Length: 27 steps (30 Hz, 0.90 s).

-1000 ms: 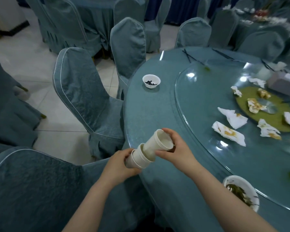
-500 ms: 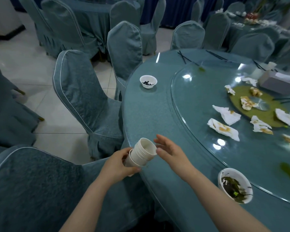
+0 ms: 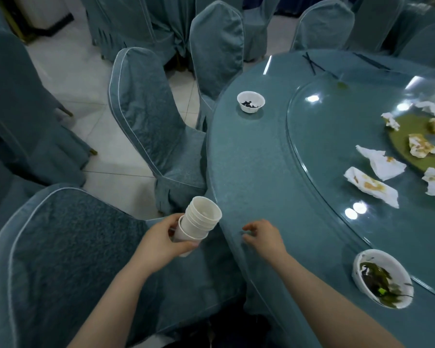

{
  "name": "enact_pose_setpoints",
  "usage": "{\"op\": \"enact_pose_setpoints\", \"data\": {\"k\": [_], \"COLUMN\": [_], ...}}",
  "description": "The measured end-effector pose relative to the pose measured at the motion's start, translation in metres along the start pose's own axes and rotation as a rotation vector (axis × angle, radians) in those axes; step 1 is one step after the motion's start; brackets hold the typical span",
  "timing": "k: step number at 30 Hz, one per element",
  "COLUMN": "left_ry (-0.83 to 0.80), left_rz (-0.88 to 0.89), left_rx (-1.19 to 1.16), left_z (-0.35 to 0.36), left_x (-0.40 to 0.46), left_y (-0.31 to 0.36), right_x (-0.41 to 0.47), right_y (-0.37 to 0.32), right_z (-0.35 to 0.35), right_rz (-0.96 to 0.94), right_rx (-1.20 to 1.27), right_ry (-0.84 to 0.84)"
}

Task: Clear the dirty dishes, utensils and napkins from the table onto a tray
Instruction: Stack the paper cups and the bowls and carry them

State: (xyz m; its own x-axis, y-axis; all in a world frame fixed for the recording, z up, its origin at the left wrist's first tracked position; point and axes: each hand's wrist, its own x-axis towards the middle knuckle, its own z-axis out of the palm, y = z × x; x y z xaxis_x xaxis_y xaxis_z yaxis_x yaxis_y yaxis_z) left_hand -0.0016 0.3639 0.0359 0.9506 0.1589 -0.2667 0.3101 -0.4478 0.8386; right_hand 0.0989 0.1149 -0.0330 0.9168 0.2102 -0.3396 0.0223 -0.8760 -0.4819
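My left hand [image 3: 161, 241] grips a stack of several white paper cups [image 3: 199, 222] just off the near edge of the round teal table [image 3: 256, 156]. My right hand [image 3: 261, 237] hovers over the table edge beside the stack, fingers loosely curled, holding nothing. A small white bowl with dark scraps [image 3: 251, 101] sits at the far left of the table. A larger white bowl with green leftovers [image 3: 381, 277] stands near my right forearm. Stained white napkins [image 3: 372, 187] lie scattered on the glass turntable [image 3: 337, 151].
Covered teal chairs [image 3: 148, 116] crowd the table's left side, one [image 3: 60, 247] right below my left arm. Black chopsticks [image 3: 312, 64] lie at the far edge. A green centre disc [image 3: 412, 151] with crumpled napkins sits on the turntable. No tray is in view.
My right hand pushed the loose cup down into the stack, then let go and drew away to the right. The stack now stands more upright in my left hand.
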Motion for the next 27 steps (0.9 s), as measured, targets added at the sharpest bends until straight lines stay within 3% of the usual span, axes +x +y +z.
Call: {"op": "enact_pose_setpoints", "data": {"k": [7, 15, 18, 27], "left_ry": [0.006, -0.023, -0.037, -0.187], "left_rz": [-0.065, -0.050, -0.030, 0.033], "left_rx": [0.017, 0.025, 0.028, 0.043], "left_z": [-0.011, -0.008, -0.003, 0.051], "left_x": [-0.011, -0.008, -0.004, 0.020], "left_y": [-0.025, -0.027, -0.022, 0.023], "right_x": [0.012, 0.010, 0.002, -0.073], "right_y": [-0.008, 0.003, 0.014, 0.096], "right_z": [0.019, 0.020, 0.012, -0.057], "right_rz": [0.014, 0.020, 0.069, 0.273], "right_rx": [0.014, -0.085, 0.020, 0.302], "right_ry": [0.081, 0.044, 0.064, 0.422]}}
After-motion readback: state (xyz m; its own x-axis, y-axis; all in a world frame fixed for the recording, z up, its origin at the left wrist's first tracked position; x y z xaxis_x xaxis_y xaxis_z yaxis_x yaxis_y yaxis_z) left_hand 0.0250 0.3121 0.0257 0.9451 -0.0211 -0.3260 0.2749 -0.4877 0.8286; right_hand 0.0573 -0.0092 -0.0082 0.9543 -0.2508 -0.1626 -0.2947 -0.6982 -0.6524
